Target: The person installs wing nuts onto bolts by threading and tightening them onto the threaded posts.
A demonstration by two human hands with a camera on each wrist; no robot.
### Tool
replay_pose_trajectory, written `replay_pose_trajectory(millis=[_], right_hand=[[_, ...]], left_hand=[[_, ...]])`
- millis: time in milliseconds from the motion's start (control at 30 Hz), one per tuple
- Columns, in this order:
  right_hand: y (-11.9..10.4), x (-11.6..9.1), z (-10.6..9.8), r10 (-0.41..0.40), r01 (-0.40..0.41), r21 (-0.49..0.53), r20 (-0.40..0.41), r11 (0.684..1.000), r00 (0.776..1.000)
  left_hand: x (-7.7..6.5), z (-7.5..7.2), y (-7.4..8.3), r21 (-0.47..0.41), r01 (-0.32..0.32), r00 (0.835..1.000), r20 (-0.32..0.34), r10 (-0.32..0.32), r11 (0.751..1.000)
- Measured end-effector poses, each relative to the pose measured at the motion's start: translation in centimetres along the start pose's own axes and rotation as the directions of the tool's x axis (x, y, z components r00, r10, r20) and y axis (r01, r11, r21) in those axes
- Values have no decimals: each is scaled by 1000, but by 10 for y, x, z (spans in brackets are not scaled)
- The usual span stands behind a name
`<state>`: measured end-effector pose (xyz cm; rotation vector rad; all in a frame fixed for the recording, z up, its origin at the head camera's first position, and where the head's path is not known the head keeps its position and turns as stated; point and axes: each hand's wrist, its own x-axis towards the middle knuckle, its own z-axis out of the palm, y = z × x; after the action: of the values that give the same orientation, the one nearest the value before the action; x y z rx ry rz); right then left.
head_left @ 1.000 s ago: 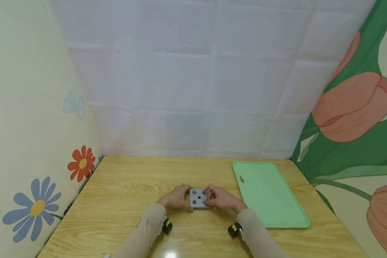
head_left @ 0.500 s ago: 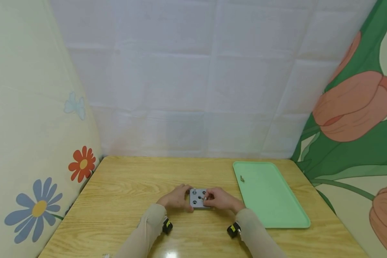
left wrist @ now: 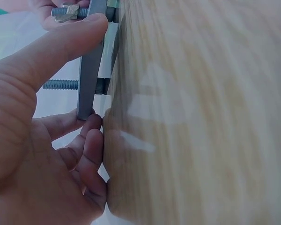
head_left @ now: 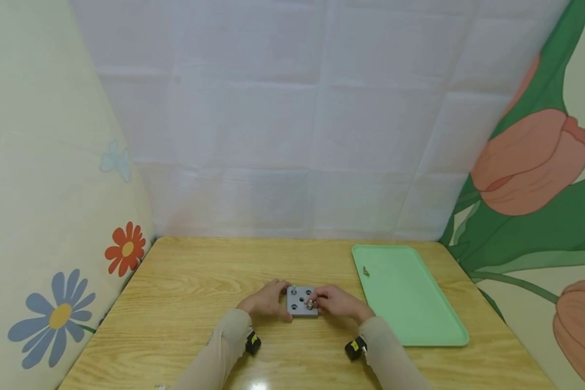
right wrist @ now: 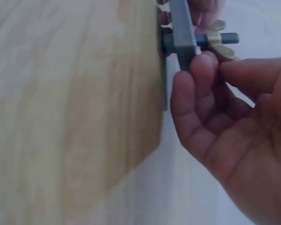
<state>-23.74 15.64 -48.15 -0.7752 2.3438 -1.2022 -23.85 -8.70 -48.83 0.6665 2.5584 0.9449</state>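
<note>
A grey metal plate (head_left: 298, 311) with several holes stands off the table on bolts whose heads face down. My left hand (head_left: 268, 299) grips its left edge, thumb on the near side and fingers at the far side. Toward the plate's near right corner, a brass-coloured wing nut (right wrist: 220, 40) sits on the threaded end of a bolt (right wrist: 230, 37). My right hand (head_left: 338, 302) has its curled fingertips and thumb at this wing nut's lower wing, close to the plate's corner. Another bolt (left wrist: 60, 85) sticks up through the plate without a nut visible on it.
To the right lies a light green tray (head_left: 409, 303), with a small brass-coloured piece (head_left: 365, 271) near its left rim. A small light object (head_left: 161, 387) shows at the table's (head_left: 200, 271) front edge. A white cloth (head_left: 292, 135) hangs behind the table.
My right fingers have moved from the plate's right edge to the bolt at the near right corner, with the wing nut now visible there. My left hand keeps its grip on the plate.
</note>
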Motion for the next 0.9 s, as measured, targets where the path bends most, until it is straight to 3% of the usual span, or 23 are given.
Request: replay_pose_trajectory(millis=[200, 500, 667, 900], right_hand=[[-1, 0, 3, 61, -60, 40, -28, 997, 998], [-1, 0, 0, 41, -40, 37, -26, 999, 999], [-2, 2, 1, -15, 15, -34, 0, 999, 1000], [-5, 5, 5, 39, -42, -103, -32, 994, 999]], left_hand=[[-1, 0, 0, -2, -2, 1000, -1, 2, 1000], [-3, -2, 3, 7, 12, 1000, 3, -12, 1000], [-2, -1, 2, 10, 9, 1000, 2, -9, 1000], [0, 0, -1, 3, 15, 1000, 10, -15, 1000]])
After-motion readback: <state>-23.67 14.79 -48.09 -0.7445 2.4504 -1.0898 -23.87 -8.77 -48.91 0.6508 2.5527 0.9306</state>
